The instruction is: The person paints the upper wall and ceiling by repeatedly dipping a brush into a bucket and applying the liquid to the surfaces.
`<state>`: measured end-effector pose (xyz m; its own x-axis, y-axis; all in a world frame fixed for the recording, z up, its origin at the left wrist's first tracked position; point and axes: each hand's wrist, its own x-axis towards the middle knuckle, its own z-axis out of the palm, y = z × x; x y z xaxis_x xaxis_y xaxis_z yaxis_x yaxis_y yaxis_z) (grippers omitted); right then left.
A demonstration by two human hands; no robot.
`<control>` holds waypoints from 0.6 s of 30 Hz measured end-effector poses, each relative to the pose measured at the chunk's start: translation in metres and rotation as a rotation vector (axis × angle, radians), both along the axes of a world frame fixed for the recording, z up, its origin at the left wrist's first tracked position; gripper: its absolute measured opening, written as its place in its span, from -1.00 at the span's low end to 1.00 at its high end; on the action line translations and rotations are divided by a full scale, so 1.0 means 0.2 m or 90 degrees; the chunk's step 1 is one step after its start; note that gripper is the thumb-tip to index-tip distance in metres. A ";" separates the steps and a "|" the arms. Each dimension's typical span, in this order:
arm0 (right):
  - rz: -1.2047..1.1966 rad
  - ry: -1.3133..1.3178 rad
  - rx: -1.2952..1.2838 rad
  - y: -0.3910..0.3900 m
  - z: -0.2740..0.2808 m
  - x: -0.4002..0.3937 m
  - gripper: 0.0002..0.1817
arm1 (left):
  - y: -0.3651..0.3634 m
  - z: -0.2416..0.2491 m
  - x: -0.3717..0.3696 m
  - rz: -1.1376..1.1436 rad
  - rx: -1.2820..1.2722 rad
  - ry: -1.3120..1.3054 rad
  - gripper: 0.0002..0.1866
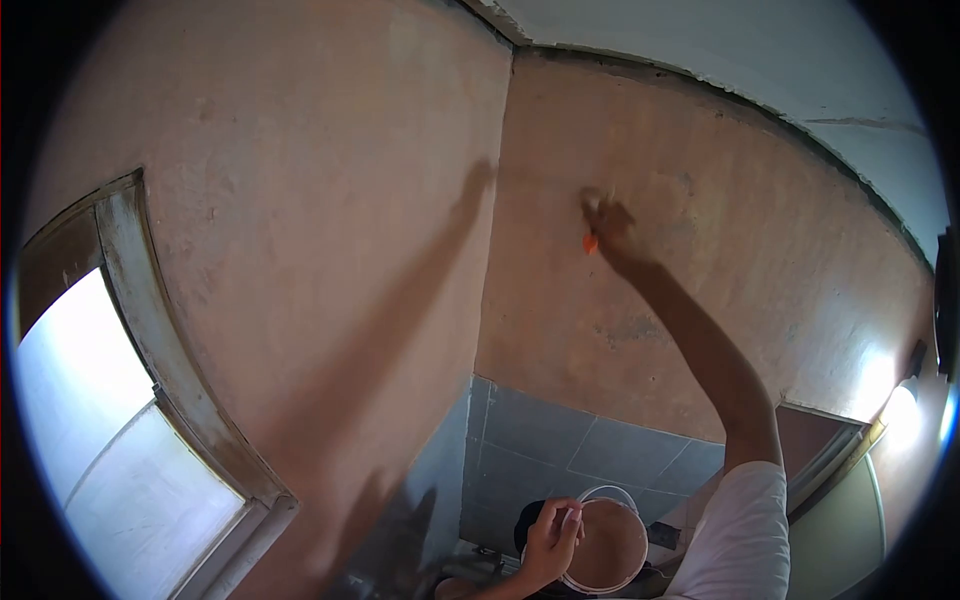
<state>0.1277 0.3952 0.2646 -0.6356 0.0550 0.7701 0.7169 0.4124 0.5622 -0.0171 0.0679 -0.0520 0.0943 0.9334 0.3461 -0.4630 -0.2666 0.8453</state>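
My right hand (612, 232) is raised high against the pinkish plastered wall (700, 260) near the corner, closed on a brush with an orange handle (590, 243); the brush head is blurred against the wall. My left hand (552, 540) is low in the view and grips the rim of a white bucket (606, 548) that holds pinkish-brown paint. The bucket's wire handle arcs over its top.
A window with a worn wooden frame (150, 330) fills the left wall. Grey tiles (570, 450) cover the lower wall below the corner. A bright lamp (900, 405) glares at the right edge. The white ceiling (750, 50) meets the wall above.
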 end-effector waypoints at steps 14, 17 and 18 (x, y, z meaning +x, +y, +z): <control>0.018 0.244 -0.320 -0.03 0.25 -0.02 -0.73 | 0.00 0.01 -0.03 0.017 -0.003 -0.006 -0.87; -0.006 0.036 0.034 0.01 0.18 -0.06 -0.66 | 0.00 0.04 -0.02 0.028 0.001 -0.020 -0.86; -0.050 0.008 0.003 0.02 0.05 -0.06 -0.64 | 0.01 0.03 -0.03 0.022 0.002 -0.010 -0.87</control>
<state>0.1161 0.4000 0.2739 -0.6203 0.1006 0.7779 0.7535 0.3520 0.5553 -0.0222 0.0689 -0.0460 0.0564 0.9349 0.3504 -0.4671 -0.2855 0.8369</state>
